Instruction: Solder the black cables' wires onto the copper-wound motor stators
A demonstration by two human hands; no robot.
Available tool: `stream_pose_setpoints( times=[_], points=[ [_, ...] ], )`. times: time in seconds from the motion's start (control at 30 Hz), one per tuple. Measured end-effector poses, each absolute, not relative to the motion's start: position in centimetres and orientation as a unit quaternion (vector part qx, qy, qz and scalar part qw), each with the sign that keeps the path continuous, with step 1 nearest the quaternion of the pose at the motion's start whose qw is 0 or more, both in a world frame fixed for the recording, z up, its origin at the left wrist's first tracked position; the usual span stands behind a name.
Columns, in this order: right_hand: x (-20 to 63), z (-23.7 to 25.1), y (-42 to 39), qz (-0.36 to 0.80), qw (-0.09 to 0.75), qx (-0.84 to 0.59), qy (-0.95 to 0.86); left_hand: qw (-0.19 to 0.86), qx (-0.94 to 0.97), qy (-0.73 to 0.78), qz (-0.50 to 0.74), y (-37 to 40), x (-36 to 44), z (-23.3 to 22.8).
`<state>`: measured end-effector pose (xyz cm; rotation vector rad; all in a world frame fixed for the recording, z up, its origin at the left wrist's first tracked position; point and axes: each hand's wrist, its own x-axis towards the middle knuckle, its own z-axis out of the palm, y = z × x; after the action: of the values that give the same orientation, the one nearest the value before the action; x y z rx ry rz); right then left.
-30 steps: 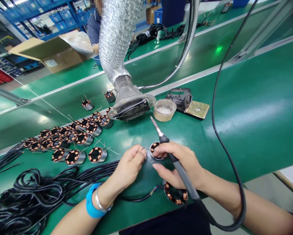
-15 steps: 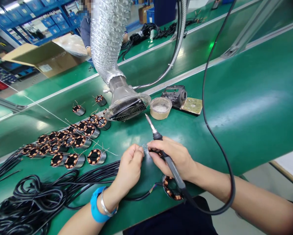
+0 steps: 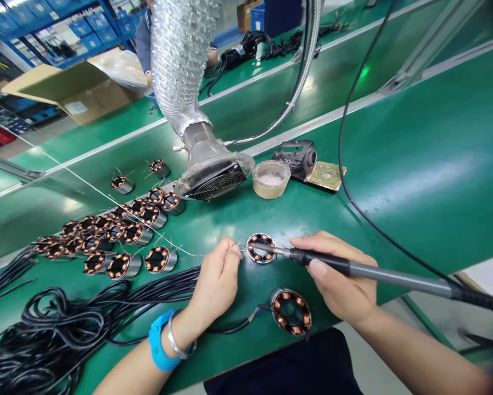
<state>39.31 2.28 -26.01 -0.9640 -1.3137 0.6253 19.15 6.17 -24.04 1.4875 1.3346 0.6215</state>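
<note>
Wound ring [image 3: 259,238] sits on the green surface [image 3: 415,164] between the 2 hands, its open face turned up toward the camera. It lies just right of the left hand [image 3: 218,277] and a little farther left of the right hand [image 3: 349,280], so the left fingers are the nearer pair. Those fingers are pinched together at the ring's left side, where fine wires [image 3: 241,242] show at the fingertips; how many they grip is too small to tell.

The right fingers are closed around the soldering iron [image 3: 395,278], whose long axis runs left to right, with its handle end slightly nearer. Its tip points left, across the ring and toward the pinched wires. Whether the metal touches the ring or hangs above it cannot be told from this angle. That line from tip to wires is the relation that matters: the gap between them is short and looks unobstructed.

A larger coil ring [image 3: 299,329] lies nearer, and the round tub [image 3: 270,189] stands farther away.
</note>
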Motion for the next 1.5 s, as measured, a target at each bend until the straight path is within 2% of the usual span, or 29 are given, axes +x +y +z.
stream_pose_setpoints(
  times=[0.2, 0.93, 1.5],
  points=[
    [39.1, -26.6, 2.6, 0.278, 0.663, -0.42, -0.554, 0.476, 0.632, 0.561, 0.243, 6.1, 19.2, -23.7],
    [38.5, -24.1, 2.4, 0.215, 0.608, -0.397, -0.653, 0.417, 0.678, 0.559, 0.234, 6.2, 19.4, -23.2],
    [38.5, -23.9, 2.5, 0.16, 0.645, -0.356, -0.657, 0.409, 0.684, 0.559, 0.228, 6.3, 19.3, -23.2]
  ],
)
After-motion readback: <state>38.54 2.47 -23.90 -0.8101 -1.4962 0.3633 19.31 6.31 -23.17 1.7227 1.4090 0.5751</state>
